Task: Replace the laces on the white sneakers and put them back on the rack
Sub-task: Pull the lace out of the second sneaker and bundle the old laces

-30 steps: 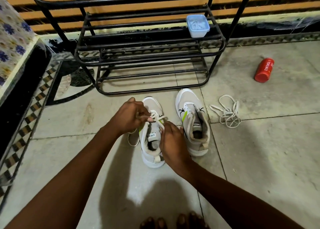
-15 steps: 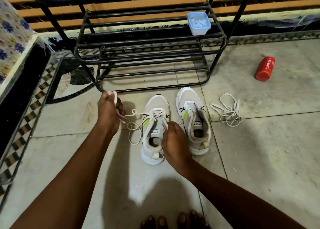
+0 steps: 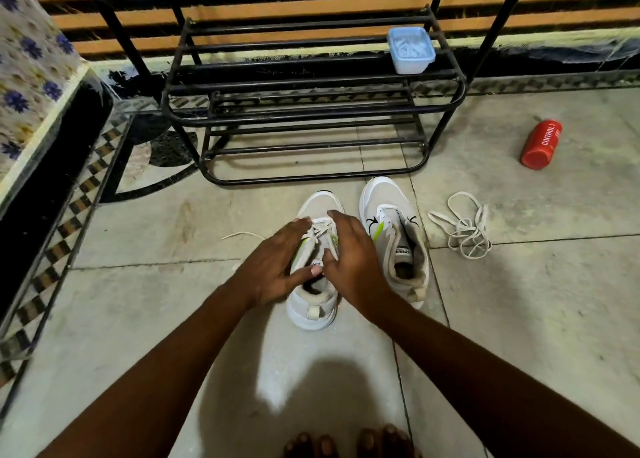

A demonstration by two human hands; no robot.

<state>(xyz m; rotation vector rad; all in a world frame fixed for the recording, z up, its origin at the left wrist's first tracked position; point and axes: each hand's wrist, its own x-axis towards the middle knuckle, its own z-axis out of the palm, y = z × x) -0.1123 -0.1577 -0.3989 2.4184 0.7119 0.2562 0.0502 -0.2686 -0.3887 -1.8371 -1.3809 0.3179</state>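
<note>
Both my hands cover most of the left sneaker (image 3: 313, 305) just in front of the rack (image 3: 311, 111), so its lacing's half hidden: left hand (image 3: 273, 270) fingers straight along its side, right hand (image 3: 349, 256) curled over the laces (image 3: 320, 230).
</note>
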